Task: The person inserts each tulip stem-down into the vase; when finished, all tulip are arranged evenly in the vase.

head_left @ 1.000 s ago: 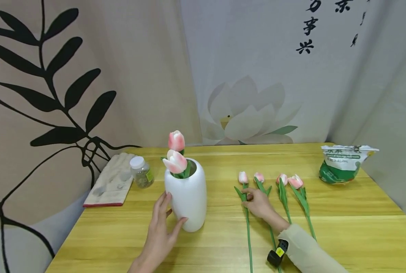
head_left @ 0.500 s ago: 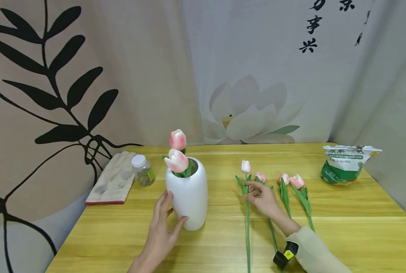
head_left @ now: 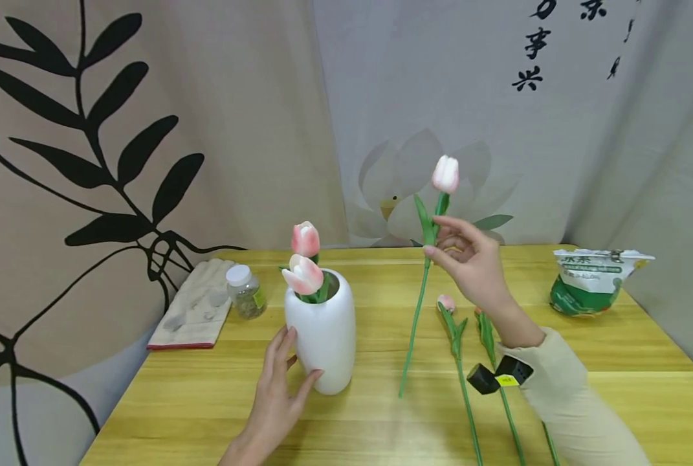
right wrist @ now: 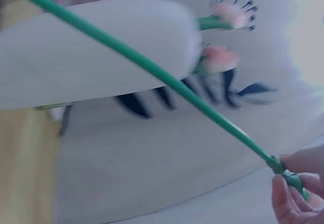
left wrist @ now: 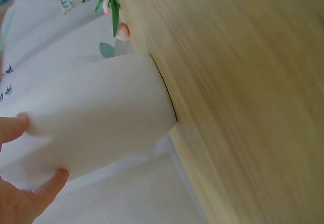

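A white vase (head_left: 321,343) stands upright on the table, two pink-and-white tulips (head_left: 303,275) in its mouth. My left hand (head_left: 276,388) holds the vase's lower side, thumb and fingers spread around it; in the left wrist view, fingertips (left wrist: 62,176) press its wall. Above the table, my right hand (head_left: 468,262) pinches a tulip (head_left: 445,175) by its stem just under the leaves. That tulip's bloom points up and its green stem (right wrist: 152,67) slants down to the left. In the right wrist view the stem crosses in front of the vase.
Several more tulips (head_left: 459,362) lie on the table (head_left: 369,427) under the right forearm, partly hidden by it. A lidded jar (head_left: 245,294) and a folded cloth (head_left: 191,307) are left of the vase. At the back right stands a green-and-white bag (head_left: 591,285).
My right hand has lifted one tulip off the table, raising it upward and tipping its stem. The left hand and the vase have stayed in place.
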The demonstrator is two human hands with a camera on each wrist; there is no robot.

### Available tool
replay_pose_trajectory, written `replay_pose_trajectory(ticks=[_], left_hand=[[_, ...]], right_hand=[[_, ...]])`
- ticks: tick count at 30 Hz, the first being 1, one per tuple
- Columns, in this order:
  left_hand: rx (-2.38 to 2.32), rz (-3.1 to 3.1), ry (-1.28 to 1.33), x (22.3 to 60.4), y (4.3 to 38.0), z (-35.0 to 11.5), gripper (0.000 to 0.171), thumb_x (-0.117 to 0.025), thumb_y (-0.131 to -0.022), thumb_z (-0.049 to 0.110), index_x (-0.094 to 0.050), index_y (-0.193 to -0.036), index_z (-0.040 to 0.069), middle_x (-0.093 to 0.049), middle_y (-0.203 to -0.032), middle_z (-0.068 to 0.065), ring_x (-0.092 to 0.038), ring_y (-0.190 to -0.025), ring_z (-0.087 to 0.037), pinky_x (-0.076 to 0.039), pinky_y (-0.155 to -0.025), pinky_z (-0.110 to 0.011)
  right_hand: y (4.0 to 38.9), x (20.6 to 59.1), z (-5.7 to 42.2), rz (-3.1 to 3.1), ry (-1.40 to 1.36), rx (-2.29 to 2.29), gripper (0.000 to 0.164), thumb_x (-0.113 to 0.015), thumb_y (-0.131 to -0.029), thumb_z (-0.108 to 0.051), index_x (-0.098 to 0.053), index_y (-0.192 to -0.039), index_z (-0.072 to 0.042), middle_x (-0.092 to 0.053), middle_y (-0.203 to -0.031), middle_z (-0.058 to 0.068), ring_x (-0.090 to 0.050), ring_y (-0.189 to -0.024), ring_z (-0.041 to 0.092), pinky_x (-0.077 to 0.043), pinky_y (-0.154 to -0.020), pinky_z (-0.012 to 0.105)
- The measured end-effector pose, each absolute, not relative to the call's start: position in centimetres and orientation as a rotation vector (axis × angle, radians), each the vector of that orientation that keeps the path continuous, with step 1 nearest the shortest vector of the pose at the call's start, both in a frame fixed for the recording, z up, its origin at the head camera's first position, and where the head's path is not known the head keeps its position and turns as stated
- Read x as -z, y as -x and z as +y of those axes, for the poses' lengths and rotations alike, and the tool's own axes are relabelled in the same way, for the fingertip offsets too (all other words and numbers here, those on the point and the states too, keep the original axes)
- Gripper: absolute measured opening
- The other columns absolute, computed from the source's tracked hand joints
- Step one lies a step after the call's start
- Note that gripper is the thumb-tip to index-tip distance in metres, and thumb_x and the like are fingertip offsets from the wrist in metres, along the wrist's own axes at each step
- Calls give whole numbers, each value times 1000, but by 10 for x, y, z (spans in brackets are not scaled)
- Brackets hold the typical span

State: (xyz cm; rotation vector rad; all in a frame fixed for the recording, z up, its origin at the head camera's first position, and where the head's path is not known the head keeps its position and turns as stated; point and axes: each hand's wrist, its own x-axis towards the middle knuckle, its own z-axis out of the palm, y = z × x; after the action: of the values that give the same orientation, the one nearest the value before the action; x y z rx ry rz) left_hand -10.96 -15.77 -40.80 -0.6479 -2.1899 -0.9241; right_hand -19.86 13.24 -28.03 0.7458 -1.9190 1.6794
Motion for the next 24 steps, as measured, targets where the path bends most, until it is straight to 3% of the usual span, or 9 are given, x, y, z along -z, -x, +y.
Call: replay_pose_trajectory(ticks=[7, 12, 24], left_hand=[[944, -2217, 629, 408, 111, -158, 78, -68, -76, 13, -21, -136, 2, -31, -130, -25, -42, -113, -39, -58, -78, -37], [940, -2226, 631, 408, 110, -157, 81, -70, -74, 10, -20, -137, 2, -31, -129, -26, -41, -114, -39, -58, -79, -37], [935, -2261, 605, 407, 106, -159, 90, -73, -67, -2, -18, -138, 5, -30, -130, -25, -42, -114, -40, -58, -78, -38]], right_hand=[[194, 202, 121, -1456, -848, -1661, 39, -65, -70, 13, -56, -108, 9, -61, -83, 4, -60, -69, 11, -57, -61, 17], [191, 164, 119, -1219, -829, -1658, 38, -66, -68, 14, -58, -105, 9, -57, -83, 10, -58, -65, 17, -55, -55, 21], [192, 162, 82, -1211, -833, -1581, 40, -66, -70, 12, -54, -108, 10, -55, -88, 4, -57, -68, 16, -55, -56, 20]])
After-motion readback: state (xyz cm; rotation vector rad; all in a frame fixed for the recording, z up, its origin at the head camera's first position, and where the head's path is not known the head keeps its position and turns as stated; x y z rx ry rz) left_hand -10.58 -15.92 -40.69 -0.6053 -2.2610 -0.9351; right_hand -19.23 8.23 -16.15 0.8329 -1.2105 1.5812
